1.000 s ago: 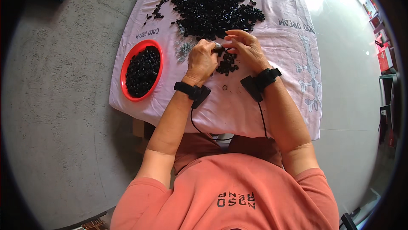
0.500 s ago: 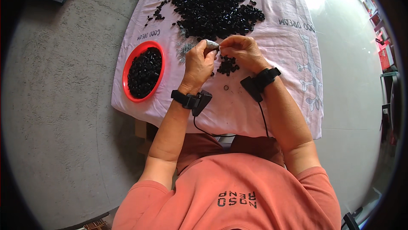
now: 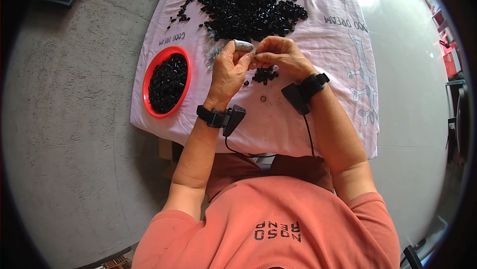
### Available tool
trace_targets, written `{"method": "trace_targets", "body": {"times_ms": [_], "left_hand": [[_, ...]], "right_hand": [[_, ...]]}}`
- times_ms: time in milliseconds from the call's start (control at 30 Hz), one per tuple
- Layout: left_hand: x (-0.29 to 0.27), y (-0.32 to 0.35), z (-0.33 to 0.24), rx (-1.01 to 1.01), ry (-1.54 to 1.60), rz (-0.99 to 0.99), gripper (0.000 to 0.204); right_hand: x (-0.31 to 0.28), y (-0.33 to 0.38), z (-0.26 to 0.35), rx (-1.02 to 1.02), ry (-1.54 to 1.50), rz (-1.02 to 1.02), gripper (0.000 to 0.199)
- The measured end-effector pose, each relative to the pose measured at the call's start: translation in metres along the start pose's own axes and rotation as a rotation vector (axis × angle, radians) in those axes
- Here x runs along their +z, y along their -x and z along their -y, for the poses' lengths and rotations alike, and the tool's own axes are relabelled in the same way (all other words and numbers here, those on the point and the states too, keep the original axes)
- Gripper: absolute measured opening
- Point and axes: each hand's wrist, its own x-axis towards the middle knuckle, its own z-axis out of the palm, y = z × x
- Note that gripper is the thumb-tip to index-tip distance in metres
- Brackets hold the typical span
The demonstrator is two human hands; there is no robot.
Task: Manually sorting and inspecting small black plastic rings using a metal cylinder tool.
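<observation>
My left hand (image 3: 227,74) and my right hand (image 3: 284,56) meet fingertip to fingertip over the cloth-covered table, both closed in a pinch. Whatever lies between the fingertips is too small and hidden to name. A silver-grey wrapping (image 3: 243,45) appears to cover my left index finger. Just below the fingertips lies a small cluster of black pieces (image 3: 265,74), short and shiny. Beyond both hands spreads a large heap of similar black pieces (image 3: 243,5). A small dark ring (image 3: 263,99) rests on the cloth between my wrists.
Left of my left hand stands a red bowl (image 3: 145,92) full of black pieces (image 3: 168,84). Grey fluffy shreds (image 3: 212,56) lie beside the heap. The pale pink cloth (image 3: 328,120) covers the table. Black wrist straps (image 3: 312,86) trail a cable (image 3: 248,156) near the front edge.
My left index finger with its silver wrapping has lifted and straightened away from the pinch point. My hands stay together in nearly the same place, and the view has shifted slightly.
</observation>
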Motion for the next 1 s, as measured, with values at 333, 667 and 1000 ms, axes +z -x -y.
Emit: {"method": "trace_targets", "body": {"times_ms": [333,667,1000], "left_hand": [[-0.037,0.002,0.036,0.007,-0.361,-0.22,0.01],[-0.045,0.009,0.046,-0.009,-0.779,-0.148,0.015],[-0.046,0.014,0.059,0.002,-0.784,-0.165,0.011]], "right_hand": [[0.004,0.002,0.004,0.077,0.031,-0.026,0.022],[-0.002,0.001,0.002,-0.004,-0.024,-0.117,0.021],[0.003,0.002,0.005,0.052,0.056,-0.132,0.023]]}}
